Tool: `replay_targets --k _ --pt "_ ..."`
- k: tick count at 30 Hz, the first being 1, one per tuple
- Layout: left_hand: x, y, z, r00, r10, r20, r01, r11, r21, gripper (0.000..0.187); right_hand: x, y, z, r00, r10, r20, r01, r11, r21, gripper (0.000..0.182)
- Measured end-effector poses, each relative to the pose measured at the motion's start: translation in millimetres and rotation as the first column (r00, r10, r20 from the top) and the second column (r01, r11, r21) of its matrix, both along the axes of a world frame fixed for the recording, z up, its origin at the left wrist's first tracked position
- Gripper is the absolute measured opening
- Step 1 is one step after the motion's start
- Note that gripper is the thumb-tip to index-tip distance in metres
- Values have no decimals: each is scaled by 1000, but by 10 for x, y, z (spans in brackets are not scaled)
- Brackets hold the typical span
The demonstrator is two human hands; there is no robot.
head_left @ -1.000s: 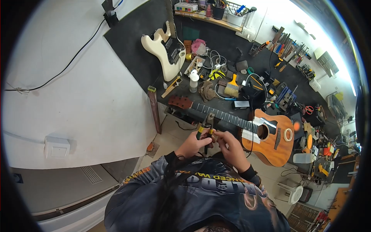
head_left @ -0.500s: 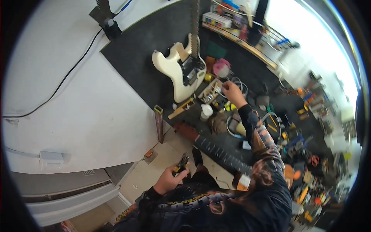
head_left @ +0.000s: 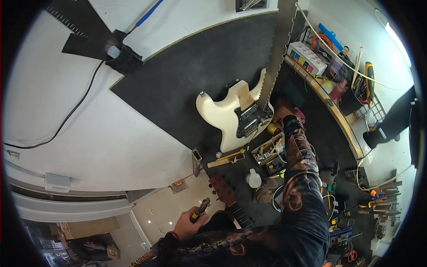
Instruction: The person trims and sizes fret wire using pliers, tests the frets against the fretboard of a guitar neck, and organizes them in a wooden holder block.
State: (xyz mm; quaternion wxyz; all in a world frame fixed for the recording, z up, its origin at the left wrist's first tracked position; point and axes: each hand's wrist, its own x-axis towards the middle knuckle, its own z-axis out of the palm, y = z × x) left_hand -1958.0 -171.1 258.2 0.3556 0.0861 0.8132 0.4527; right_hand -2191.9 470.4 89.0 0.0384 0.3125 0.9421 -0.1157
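Note:
My left hand (head_left: 187, 224) is closed around pliers (head_left: 200, 211) with yellow-and-black handles, their jaws pointing up. My right hand (head_left: 283, 109) reaches far over the bench beside the cream guitar body (head_left: 229, 116), near a pink item (head_left: 300, 115) and a yellow roll (head_left: 273, 128). Its fingers are in shadow and partly hidden, so what they hold cannot be made out. Below the right forearm lies an open box of small parts (head_left: 266, 153). A guitar neck with a reddish-brown headstock (head_left: 221, 188) lies close to my body.
A long notched metal strip (head_left: 279, 55) hangs over the guitar body. On the right, a wooden-edged shelf (head_left: 334, 109) holds boxes and tools, near a black lamp (head_left: 391, 122). A white bottle (head_left: 254, 179) and a brown cloth (head_left: 265, 191) lie on the dark bench (head_left: 178, 80).
My right hand has moved from the small-parts box farther up the bench, beside the guitar body. The view has shifted. The pliers are still in my left hand.

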Motion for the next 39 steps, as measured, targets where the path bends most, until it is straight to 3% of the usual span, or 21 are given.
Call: replay_targets --k 2,3,5,6,8,12,14,15,17,18,20,22,27,29,32,34,39 --pt "-31 35 -8 1000 17 7 -17 1000 -8 36 15 -35 2 997 63 50 -72 975 211 52" --pt "-48 51 18 1000 16 -11 -16 1000 -13 36 16 -118 167 997 63 52 -73 976 207 52" --pt "-76 65 68 1000 11 -24 -11 1000 -23 36 55 -339 626 943 59 328 -138 965 223 60" --pt "-100 76 89 1000 21 -8 -21 999 -32 36 -15 -253 483 943 57 329 -135 966 221 60" --pt "-131 97 111 1000 24 12 -24 999 -39 35 -169 43 43 985 -143 102 129 984 127 61" --pt "-166 107 114 997 46 60 -45 999 -27 34 103 128 235 996 -90 -8 90 993 81 43" --pt "-149 98 125 998 28 58 -27 999 -21 33 347 190 224 966 -71 -247 88 994 60 38" --pt "-136 100 125 999 28 46 -28 1000 0 33 532 85 396 966 -84 -246 103 993 65 38" --pt "-111 83 144 999 7 38 -8 1000 26 32 1088 -448 1042 826 -28 -563 98 991 95 34" --pt "-108 76 161 999 -9 44 5 997 71 30 1363 -665 1309 827 -42 -561 119 988 102 34" --pt "-103 18 159 997 -58 51 51 991 124 29 1933 -1102 1745 703 -34 -711 120 990 71 30" --pt "-73 -38 127 990 -139 -19 140 973 184 26 2574 -1520 1984 608 79 -790 145 967 208 30" --pt "109 -11 290 931 -363 -42 360 891 276 15 4422 -3074 2554 551 109 -827 192 948 253 40" --pt "315 69 448 881 -469 62 398 807 436 11 5056 -3771 2676 567 115 -816 244 923 299 46" --pt "717 242 658 745 -657 113 513 672 534 15 5901 -4722 2695 561 49 -827 329 903 277 48" --pt "1181 317 812 659 -752 28 521 483 704 18 6368 -5345 2748 578 -16 -816 417 865 278 49" --pt "2326 336 973 365 -913 182 534 365 763 26 7339 -6435 2699 555 -157 -817 583 774 247 47"
